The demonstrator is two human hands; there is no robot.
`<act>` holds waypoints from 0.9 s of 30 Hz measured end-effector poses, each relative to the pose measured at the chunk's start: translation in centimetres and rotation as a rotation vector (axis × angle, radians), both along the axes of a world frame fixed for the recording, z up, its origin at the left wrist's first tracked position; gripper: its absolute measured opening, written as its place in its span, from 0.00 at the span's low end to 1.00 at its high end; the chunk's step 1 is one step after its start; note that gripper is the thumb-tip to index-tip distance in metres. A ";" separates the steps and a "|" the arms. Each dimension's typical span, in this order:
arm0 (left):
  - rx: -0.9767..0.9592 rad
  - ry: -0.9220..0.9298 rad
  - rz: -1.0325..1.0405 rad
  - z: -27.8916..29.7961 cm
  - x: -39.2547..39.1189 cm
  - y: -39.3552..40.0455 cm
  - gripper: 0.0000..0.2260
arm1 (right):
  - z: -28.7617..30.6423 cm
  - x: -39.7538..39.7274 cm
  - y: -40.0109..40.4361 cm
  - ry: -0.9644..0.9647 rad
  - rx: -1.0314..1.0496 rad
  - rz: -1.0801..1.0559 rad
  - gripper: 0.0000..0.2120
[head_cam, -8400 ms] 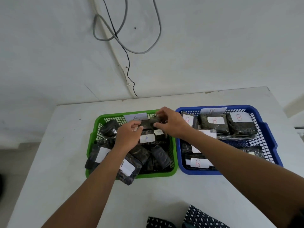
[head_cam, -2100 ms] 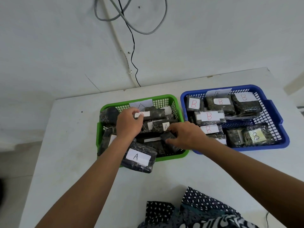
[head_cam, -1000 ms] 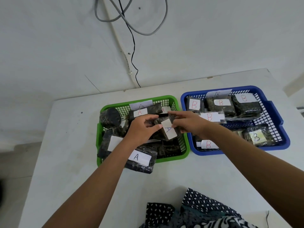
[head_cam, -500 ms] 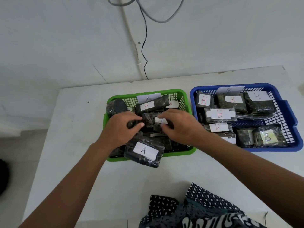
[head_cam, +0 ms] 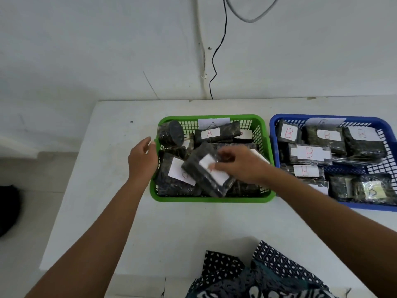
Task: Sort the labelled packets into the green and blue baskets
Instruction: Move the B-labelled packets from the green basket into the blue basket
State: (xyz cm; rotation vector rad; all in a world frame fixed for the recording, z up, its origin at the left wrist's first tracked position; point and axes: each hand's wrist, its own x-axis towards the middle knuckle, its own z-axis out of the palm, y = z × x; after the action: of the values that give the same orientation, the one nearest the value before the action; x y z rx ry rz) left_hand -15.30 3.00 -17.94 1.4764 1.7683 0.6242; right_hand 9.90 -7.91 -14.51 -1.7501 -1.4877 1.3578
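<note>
The green basket (head_cam: 212,198) holds several dark packets with white labels; one at the back reads A (head_cam: 217,133). My right hand (head_cam: 240,164) reaches into it and grips a dark labelled packet (head_cam: 199,177) that lies tilted over the others, blurred. My left hand (head_cam: 141,158) is at the basket's left wall with relaxed fingers, holding nothing. To the right, the blue basket (head_cam: 322,116) is filled with several packets labelled B (head_cam: 309,153).
Both baskets stand side by side on a white table (head_cam: 107,168) against a white wall with a hanging cable (head_cam: 214,61). A round dark packet (head_cam: 170,133) sits in the green basket's back left corner. Patterned cloth (head_cam: 257,276) lies at the near edge.
My left hand has come out of the green basket to its left wall. The front packet labelled A, which overhung the rim, now lies inside under my right hand. The view shifted left.
</note>
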 end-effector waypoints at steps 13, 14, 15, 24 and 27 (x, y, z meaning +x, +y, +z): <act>-0.043 -0.176 0.042 -1.7 0.2 0.4 0.20 | -2.3 -0.9 6.9 -0.451 0.109 -0.035 0.25; -0.033 -0.185 0.046 -1.8 0.1 0.3 0.21 | -2.4 -1.0 6.8 -0.474 0.130 -0.025 0.24; -0.025 -0.195 0.054 -1.9 0.1 0.2 0.21 | -2.4 -1.2 6.6 -0.516 0.181 -0.017 0.23; -0.151 -0.344 0.106 -1.4 -0.4 0.4 0.14 | -1.7 -6.8 5.6 -0.516 0.374 0.405 0.34; -0.161 -0.383 0.115 -1.0 -1.0 -0.3 0.16 | -1.6 -7.6 6.4 -0.618 0.287 0.568 0.34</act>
State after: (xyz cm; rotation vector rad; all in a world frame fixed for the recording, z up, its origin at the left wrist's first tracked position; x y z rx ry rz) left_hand -16.29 2.72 -18.94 1.0703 1.5685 0.7491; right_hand 2.26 -1.50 -16.12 -1.7014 -2.5203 0.7697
